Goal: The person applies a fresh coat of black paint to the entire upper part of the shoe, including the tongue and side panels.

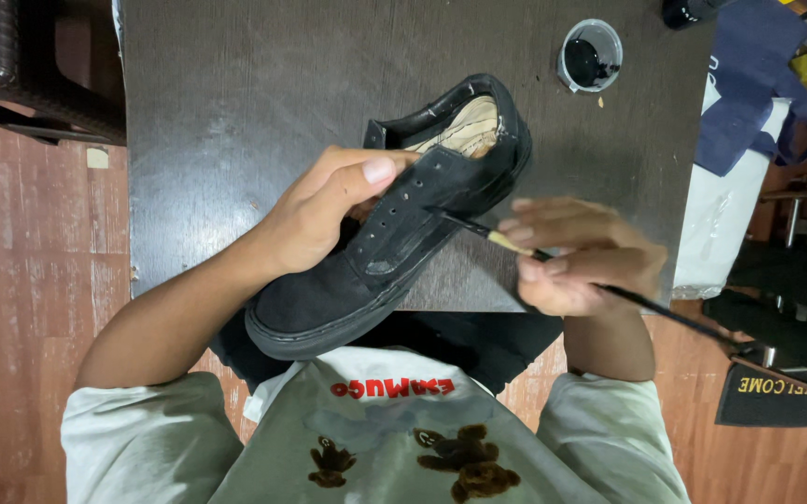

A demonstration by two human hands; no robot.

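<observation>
Nearest the camera, your pale grey shirt with small brown bear prints (394, 448) filled the bottom of the view, and just beyond it you held a black canvas low-top shoe (394, 233) tilted in the air over the near edge of the dark, scuffed square table (235, 103).

Judging by colour alone, most of the work looked done: the toe, side and sole rim were already an even black, while the tan lining inside the heel was bare. What was left seemed to be the strip around the eyelets, where the brush tip sat.

Your left hand (324, 210) was wrapped around the shoe's upper from the left, thumb lying across the top near the lace holes, fingers tucked out of sight inside or behind it. Your right hand (576, 257) was closed narrowly in a pinch on a thin, long-handled black paintbrush (515, 245), its bristles touching the shoe's right side.

Far right on the table stood a small round clear cup of black liquid (590, 54), well apart from both hands.
</observation>
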